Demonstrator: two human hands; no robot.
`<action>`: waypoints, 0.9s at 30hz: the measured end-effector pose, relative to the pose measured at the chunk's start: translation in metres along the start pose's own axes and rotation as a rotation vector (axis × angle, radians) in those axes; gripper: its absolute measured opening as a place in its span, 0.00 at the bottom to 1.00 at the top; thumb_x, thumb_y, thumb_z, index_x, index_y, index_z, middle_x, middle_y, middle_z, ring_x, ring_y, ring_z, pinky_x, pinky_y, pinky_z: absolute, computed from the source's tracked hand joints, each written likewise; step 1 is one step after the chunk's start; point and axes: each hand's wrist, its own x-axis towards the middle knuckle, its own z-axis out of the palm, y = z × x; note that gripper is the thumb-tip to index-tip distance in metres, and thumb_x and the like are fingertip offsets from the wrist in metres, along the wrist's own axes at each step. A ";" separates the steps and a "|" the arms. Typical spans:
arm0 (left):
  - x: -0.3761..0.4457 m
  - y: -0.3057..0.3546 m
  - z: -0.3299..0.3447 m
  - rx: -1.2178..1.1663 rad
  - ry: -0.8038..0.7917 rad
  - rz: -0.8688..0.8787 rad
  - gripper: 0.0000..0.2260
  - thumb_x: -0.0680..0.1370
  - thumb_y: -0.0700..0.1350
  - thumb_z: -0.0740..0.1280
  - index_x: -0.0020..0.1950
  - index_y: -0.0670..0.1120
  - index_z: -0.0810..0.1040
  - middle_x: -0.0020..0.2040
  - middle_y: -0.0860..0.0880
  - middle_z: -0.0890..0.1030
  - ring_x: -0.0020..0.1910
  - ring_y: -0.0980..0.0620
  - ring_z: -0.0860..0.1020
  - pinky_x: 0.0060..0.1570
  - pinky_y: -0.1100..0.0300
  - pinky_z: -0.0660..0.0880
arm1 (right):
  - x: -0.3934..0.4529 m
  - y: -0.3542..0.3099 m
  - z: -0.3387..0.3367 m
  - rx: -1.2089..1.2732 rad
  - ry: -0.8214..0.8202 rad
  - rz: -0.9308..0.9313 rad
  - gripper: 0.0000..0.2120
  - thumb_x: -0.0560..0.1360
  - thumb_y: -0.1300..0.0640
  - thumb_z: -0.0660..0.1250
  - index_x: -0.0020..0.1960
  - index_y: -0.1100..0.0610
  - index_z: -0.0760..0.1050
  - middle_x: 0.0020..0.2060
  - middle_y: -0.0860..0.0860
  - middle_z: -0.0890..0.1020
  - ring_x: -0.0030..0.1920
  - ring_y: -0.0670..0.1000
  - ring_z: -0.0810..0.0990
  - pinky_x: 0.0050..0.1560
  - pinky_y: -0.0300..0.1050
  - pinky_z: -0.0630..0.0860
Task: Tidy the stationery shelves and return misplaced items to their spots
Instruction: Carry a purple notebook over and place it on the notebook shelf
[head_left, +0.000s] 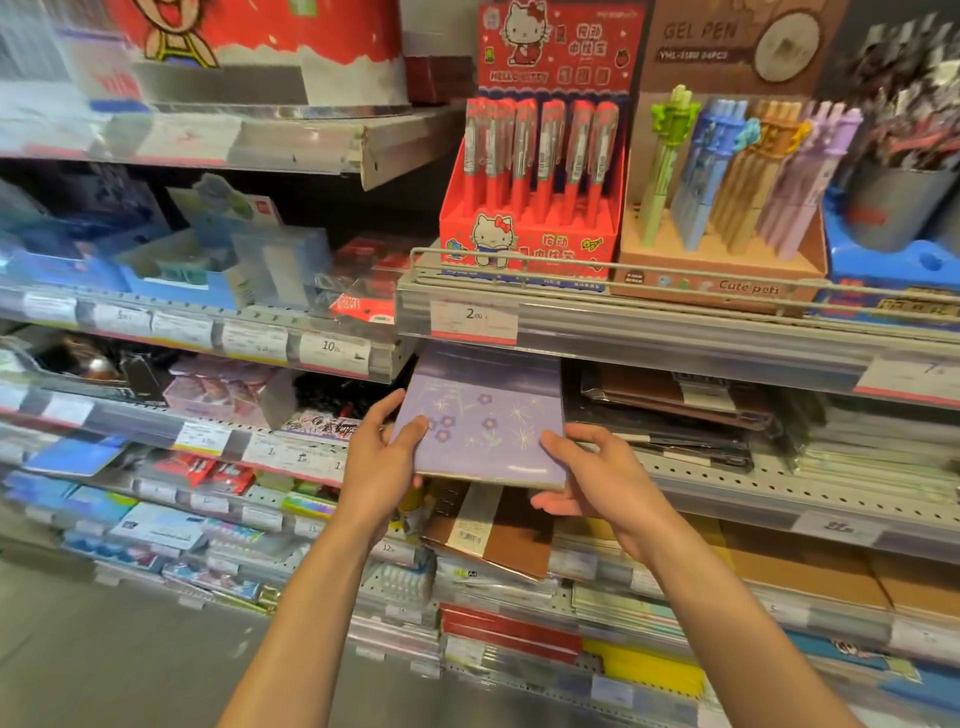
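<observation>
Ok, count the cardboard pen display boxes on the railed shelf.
3 in view: the red Hello Kitty box at the left, the brown Cute pets box in the middle, the blue box at the right, cut off; more may be out of frame.

Purple notebook (485, 426) between both hands

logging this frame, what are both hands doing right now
Left hand: closed on the left edge of the purple notebook.
Right hand: closed on the notebook's right corner, fingers underneath.
</observation>
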 end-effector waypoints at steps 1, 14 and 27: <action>0.003 0.002 0.002 0.010 0.015 0.008 0.16 0.81 0.43 0.66 0.68 0.52 0.70 0.46 0.47 0.84 0.26 0.53 0.75 0.24 0.59 0.71 | -0.002 0.000 0.001 0.006 0.003 -0.010 0.24 0.78 0.54 0.70 0.70 0.53 0.65 0.48 0.58 0.85 0.40 0.56 0.87 0.38 0.46 0.84; -0.012 -0.022 -0.025 0.103 -0.019 0.114 0.25 0.73 0.51 0.74 0.69 0.60 0.73 0.56 0.58 0.82 0.52 0.60 0.82 0.48 0.53 0.82 | 0.004 0.013 0.011 -0.251 0.128 -0.318 0.27 0.80 0.47 0.66 0.76 0.48 0.63 0.38 0.54 0.86 0.35 0.50 0.86 0.48 0.49 0.84; 0.040 -0.024 -0.008 0.257 0.010 0.257 0.26 0.79 0.55 0.68 0.75 0.52 0.68 0.73 0.55 0.69 0.69 0.59 0.68 0.58 0.71 0.66 | 0.036 -0.001 0.015 -0.742 0.197 -0.378 0.34 0.80 0.37 0.59 0.80 0.50 0.55 0.33 0.49 0.84 0.36 0.45 0.84 0.48 0.53 0.82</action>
